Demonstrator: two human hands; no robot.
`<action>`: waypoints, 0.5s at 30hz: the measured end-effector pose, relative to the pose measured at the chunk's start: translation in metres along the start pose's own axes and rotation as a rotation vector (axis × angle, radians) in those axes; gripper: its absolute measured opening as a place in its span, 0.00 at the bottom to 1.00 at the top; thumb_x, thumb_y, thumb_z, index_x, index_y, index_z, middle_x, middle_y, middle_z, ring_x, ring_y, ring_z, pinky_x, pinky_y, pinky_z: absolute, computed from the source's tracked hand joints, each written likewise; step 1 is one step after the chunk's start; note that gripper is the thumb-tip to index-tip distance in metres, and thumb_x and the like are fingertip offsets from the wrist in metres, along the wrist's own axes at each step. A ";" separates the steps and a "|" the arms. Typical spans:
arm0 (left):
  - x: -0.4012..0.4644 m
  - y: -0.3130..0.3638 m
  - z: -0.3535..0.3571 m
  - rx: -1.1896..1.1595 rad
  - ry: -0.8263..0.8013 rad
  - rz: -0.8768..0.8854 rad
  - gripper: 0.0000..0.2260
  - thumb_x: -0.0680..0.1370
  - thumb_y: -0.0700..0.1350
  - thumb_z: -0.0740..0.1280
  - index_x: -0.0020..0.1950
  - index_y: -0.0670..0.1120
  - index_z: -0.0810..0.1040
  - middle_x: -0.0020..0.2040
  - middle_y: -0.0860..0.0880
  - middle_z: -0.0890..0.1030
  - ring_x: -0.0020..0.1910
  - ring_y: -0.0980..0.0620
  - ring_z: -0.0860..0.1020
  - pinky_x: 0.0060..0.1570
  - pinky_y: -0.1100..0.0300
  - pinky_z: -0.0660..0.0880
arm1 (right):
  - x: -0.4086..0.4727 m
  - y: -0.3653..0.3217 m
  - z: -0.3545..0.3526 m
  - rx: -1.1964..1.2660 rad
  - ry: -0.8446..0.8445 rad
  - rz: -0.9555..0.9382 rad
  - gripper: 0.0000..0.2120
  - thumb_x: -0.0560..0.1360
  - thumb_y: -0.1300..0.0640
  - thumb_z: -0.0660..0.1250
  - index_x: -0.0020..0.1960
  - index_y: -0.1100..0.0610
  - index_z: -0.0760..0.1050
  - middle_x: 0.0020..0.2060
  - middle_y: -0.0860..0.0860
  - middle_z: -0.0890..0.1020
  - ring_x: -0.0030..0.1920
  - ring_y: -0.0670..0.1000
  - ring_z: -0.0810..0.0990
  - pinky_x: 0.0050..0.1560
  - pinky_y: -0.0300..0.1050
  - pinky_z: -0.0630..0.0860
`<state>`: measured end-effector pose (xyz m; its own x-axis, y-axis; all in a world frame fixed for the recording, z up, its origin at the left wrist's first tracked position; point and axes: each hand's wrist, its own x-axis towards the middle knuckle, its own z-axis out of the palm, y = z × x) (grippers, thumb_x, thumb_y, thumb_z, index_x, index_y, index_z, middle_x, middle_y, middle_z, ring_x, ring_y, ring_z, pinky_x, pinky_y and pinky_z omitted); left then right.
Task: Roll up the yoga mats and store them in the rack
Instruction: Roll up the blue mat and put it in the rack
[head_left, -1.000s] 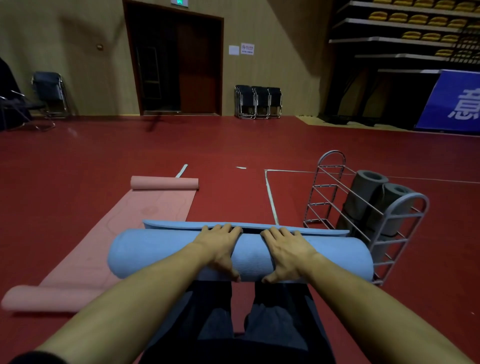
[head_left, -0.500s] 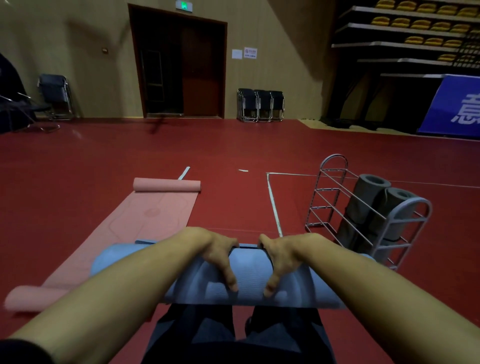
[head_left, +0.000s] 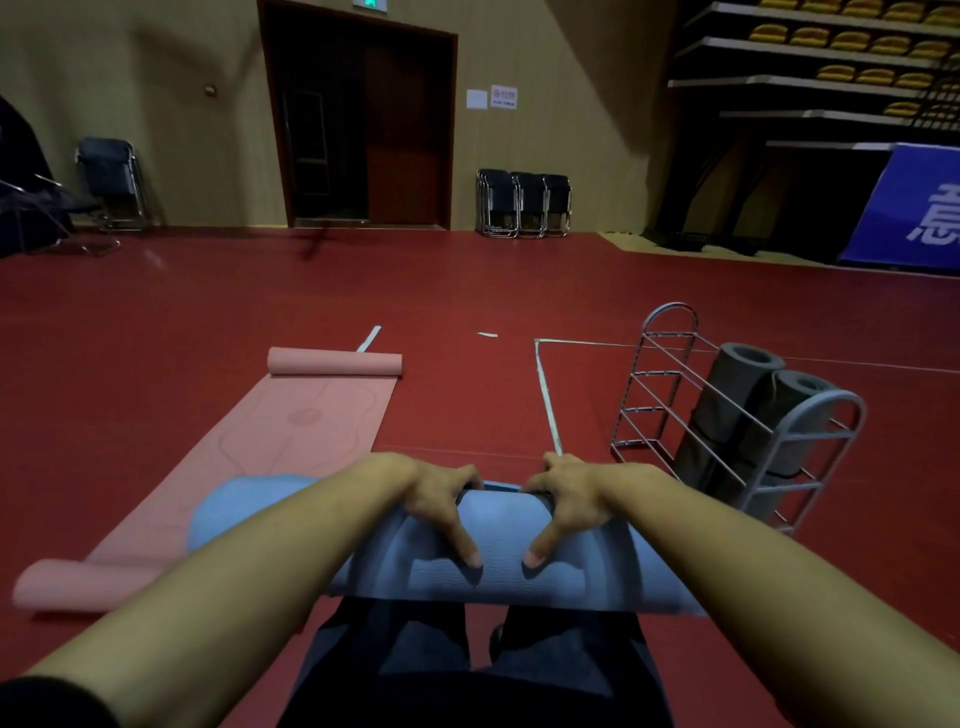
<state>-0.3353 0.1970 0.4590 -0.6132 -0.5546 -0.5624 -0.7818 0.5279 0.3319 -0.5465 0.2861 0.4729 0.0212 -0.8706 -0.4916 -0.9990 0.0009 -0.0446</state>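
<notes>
Blue banner (head_left: 914, 208) at far right edge: large white Chinese character, cut off by frame, not readable in full. Green exit sign (head_left: 370, 4) above dark doorway: glyphs too small to read. Two paper notices (head_left: 492, 97) on wall right of door, one with red print: text illegible. Pink mat (head_left: 291, 441): faint line pattern, no words.

Dim indoor hall, exposure low, warm cast overall. The doorway (head_left: 358, 130) and the lower right stands go near black. Faint sheen on the red floor (head_left: 156, 257) far left; no hard glare. Soft shadows under the thumbs on the blue mat (head_left: 498, 574). Wide-angle bend at the edges: walls lean, forearms stretch toward the bottom corners. Slight softness all over, more at the frame borders; centre reasonably sharp.
</notes>
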 end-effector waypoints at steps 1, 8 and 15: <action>0.000 0.000 0.000 0.008 0.006 0.008 0.44 0.59 0.65 0.83 0.69 0.61 0.65 0.64 0.56 0.77 0.59 0.50 0.80 0.64 0.46 0.78 | 0.000 0.001 0.001 0.008 0.005 -0.001 0.48 0.59 0.25 0.76 0.74 0.40 0.69 0.64 0.49 0.65 0.69 0.56 0.65 0.70 0.65 0.69; 0.002 0.003 -0.005 0.224 0.079 -0.012 0.46 0.58 0.73 0.79 0.72 0.62 0.66 0.63 0.52 0.66 0.67 0.48 0.65 0.69 0.40 0.68 | 0.000 0.003 0.007 0.186 -0.015 -0.027 0.47 0.58 0.29 0.80 0.72 0.42 0.70 0.70 0.45 0.76 0.63 0.50 0.78 0.67 0.55 0.77; 0.005 -0.002 -0.002 0.204 0.116 0.011 0.45 0.58 0.72 0.79 0.71 0.62 0.67 0.63 0.53 0.63 0.67 0.49 0.62 0.71 0.41 0.67 | -0.002 0.002 0.006 0.209 0.062 -0.029 0.48 0.57 0.34 0.84 0.71 0.47 0.69 0.62 0.45 0.79 0.58 0.49 0.80 0.63 0.51 0.79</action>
<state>-0.3371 0.1918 0.4576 -0.6394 -0.6121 -0.4653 -0.7434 0.6467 0.1707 -0.5479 0.2909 0.4686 0.0412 -0.9005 -0.4330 -0.9680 0.0714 -0.2407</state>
